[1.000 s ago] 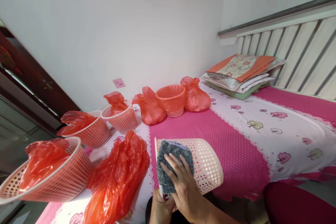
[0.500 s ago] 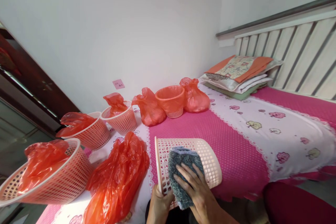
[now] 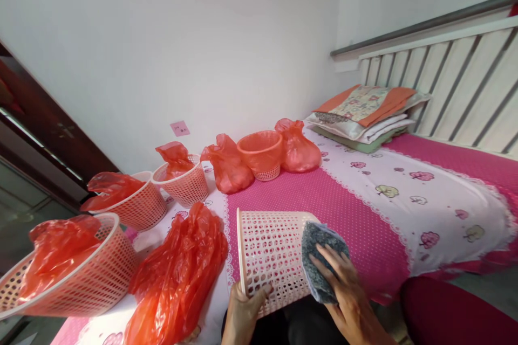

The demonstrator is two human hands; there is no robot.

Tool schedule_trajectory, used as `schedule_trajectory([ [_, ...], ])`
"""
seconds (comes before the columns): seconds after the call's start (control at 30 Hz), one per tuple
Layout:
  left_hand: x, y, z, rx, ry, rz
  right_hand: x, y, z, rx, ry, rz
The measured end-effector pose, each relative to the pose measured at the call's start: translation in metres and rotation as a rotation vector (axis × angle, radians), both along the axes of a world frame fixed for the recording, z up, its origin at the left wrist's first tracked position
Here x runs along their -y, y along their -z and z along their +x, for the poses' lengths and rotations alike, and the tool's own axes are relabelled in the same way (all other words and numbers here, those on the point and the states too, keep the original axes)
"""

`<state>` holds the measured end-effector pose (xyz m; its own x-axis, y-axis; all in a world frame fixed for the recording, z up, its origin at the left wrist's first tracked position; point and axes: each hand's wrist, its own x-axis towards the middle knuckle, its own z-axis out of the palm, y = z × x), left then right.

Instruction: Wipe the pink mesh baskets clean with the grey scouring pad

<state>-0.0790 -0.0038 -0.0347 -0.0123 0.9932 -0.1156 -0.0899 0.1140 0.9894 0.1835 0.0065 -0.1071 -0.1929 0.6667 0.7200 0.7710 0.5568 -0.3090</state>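
Observation:
A pale pink perforated plastic basket lies on its side in front of me, its rim to the left and its base to the right. My left hand grips the rim at the lower left, thumb on the outer wall. With my right hand I press a folded dark grey cloth against the basket's base end; the fingers lie over the cloth. The base is mostly hidden behind the cloth. Left of the basket, a crumpled red plastic bag rests on the bedspread.
Three baskets with red bags stand at left, the nearest basket largest. Along the wall are a red-lined basket and filled red bags. Folded bedding lies by the white railing. A dark red seat is at lower right.
My right hand has slid the cloth rightward from the middle of the basket's side wall to its base end. My left hand keeps its grip on the rim.

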Motion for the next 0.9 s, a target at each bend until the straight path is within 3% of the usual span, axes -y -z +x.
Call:
schedule_trajectory([
  [0.13, 0.004, 0.002, 0.003, 0.020, -0.037, 0.024, -0.014, 0.007, 0.006, -0.071, 0.036, -0.026],
  [0.23, 0.010, 0.013, -0.001, -0.006, -0.074, 0.001, -0.026, 0.009, 0.007, -0.130, 0.042, -0.021],
  [0.43, 0.020, 0.037, -0.016, -0.236, -0.117, -0.003, -0.040, 0.012, 0.009, -0.246, 0.055, -0.045],
  [0.53, 0.018, 0.025, -0.014, -0.165, -0.174, 0.050, -0.040, 0.013, 0.010, -0.231, 0.062, -0.035],
  [0.73, -0.005, -0.026, -0.001, -0.060, -0.252, 0.041, -0.030, 0.018, 0.008, -0.183, 0.086, -0.047],
  [0.8, -0.012, -0.029, 0.002, -0.036, -0.234, -0.005, -0.028, 0.020, 0.008, -0.174, 0.092, -0.046],
  [0.9, -0.017, -0.020, 0.003, -0.025, -0.216, -0.085, -0.025, 0.022, 0.009, -0.160, 0.079, -0.047],
])
